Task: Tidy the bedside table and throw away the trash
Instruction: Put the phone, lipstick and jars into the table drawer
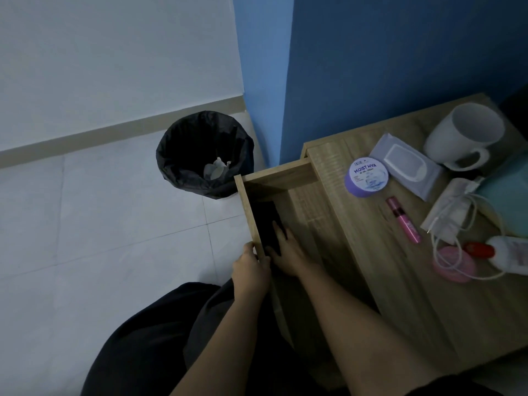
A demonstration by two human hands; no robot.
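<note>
The wooden bedside table (380, 281) has its drawer (274, 178) pulled out toward the left. My left hand (250, 271) grips the drawer's front panel at its near end. My right hand (287, 252) reaches inside the drawer and rests on a flat black object (264, 221) lying there; whether the fingers grip it is unclear. On the tabletop lie a purple cream jar (365, 177), a wipes pack (405, 167), a white mug (464, 135), a pink tube (403, 220), a white charger with cable (451, 212), a pink round case (454, 264) and a white bottle with red cap (503, 252).
A bin with a black liner (204, 154) stands on the tiled floor left of the table, with crumpled pale trash inside. A blue wall corner rises behind the table. A teal object (505, 201) lies at the right edge. My dark-clothed lap fills the bottom.
</note>
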